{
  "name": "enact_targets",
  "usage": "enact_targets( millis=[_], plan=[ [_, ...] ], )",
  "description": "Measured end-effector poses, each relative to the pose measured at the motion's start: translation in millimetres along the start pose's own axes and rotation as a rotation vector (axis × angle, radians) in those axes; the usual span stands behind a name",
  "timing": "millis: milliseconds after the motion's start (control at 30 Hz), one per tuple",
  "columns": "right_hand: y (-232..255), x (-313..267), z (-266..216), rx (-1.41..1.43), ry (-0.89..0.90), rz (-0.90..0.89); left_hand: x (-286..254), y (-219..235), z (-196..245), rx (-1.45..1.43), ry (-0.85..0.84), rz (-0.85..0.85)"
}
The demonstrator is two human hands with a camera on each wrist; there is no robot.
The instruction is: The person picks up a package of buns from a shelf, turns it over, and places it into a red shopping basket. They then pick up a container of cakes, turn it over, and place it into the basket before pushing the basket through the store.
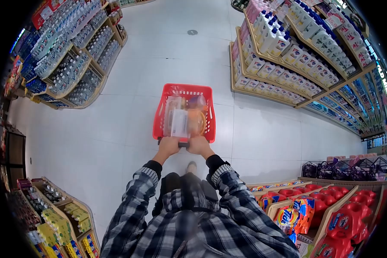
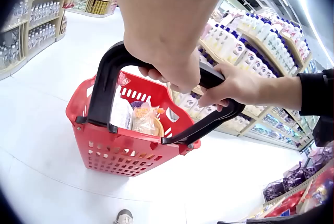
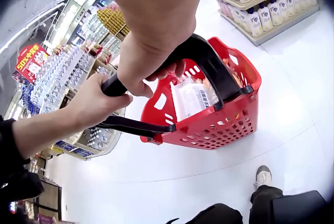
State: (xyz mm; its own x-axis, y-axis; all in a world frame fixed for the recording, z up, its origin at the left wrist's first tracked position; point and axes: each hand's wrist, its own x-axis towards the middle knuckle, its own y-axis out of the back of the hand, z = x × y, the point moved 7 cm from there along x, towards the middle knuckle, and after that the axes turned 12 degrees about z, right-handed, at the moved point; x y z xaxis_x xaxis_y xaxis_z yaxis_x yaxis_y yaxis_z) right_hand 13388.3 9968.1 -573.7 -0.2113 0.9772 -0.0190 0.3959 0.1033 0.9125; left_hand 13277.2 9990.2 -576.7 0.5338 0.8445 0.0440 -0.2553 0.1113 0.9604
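Both hands grip the black handle (image 2: 107,80) of a red plastic shopping basket (image 1: 159,122) in front of the body. My left hand (image 1: 169,146) curls round the left part of the bar, and my right hand (image 1: 198,146) holds it close beside. Slotted walls enclose the goods in the basket. Among them are a white package with printed text (image 3: 194,100), a clear bag with something orange (image 2: 145,119), and a purple-topped item (image 1: 197,102). In the right wrist view the handle slants up from the basket's near rim.
Shelves of water bottles (image 1: 79,64) stand ahead on the left, and racks of white bottles with blue caps (image 1: 284,64) ahead on the right. Detergent bags (image 1: 294,215) and red jugs (image 1: 346,221) fill a shelf at near right. Pale floor (image 1: 159,56) runs between them. A shoe (image 3: 263,174) shows below the basket.
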Motion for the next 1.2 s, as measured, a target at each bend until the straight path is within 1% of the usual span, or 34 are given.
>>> enact_targets(
  millis=[67, 167, 267, 367, 467, 567, 667, 767, 867, 933, 1000, 1067, 1167, 1200],
  plan=[
    [10, 32, 23, -0.022, -0.01, -0.044, 40, -5, -5, 0.0, 0.019, -0.011],
    [18, 74, 58, -0.047, 0.001, -0.043, 91, -7, -10, -0.011, 0.04, -0.037],
    [40, 115, 83, -0.069, 0.017, -0.036, 142, -7, -15, -0.029, 0.056, -0.081],
    [53, 161, 111, -0.051, -0.033, -0.116, 195, -6, -26, -0.05, 0.081, -0.028],
    [61, 206, 139, -0.054, -0.031, -0.122, 246, 1, -33, -0.105, 0.136, -0.112],
    [76, 254, 167, -0.041, -0.059, -0.122, 303, -5, -47, -0.102, 0.109, -0.107],
    [86, 301, 194, -0.069, -0.082, -0.14, 358, -1, -59, -0.095, 0.094, -0.108],
    [95, 338, 223, -0.063, -0.102, -0.099, 406, -7, -65, -0.108, 0.004, -0.058],
    [104, 385, 250, -0.091, -0.095, -0.167, 461, 1, -77, -0.124, 0.052, -0.073],
    [107, 410, 264, -0.071, -0.096, -0.126, 488, -5, -86, -0.097, 0.047, -0.121],
    [115, 440, 283, -0.072, -0.106, -0.097, 529, -7, -94, -0.096, 0.047, -0.137],
    [123, 469, 301, -0.043, -0.075, -0.058, 558, -6, -100, -0.111, 0.059, -0.165],
    [135, 512, 328, -0.019, -0.049, -0.044, 613, -9, -110, -0.102, 0.019, -0.064],
    [141, 527, 337, -0.016, -0.042, -0.047, 631, -7, -113, -0.098, 0.022, -0.055]
  ],
)
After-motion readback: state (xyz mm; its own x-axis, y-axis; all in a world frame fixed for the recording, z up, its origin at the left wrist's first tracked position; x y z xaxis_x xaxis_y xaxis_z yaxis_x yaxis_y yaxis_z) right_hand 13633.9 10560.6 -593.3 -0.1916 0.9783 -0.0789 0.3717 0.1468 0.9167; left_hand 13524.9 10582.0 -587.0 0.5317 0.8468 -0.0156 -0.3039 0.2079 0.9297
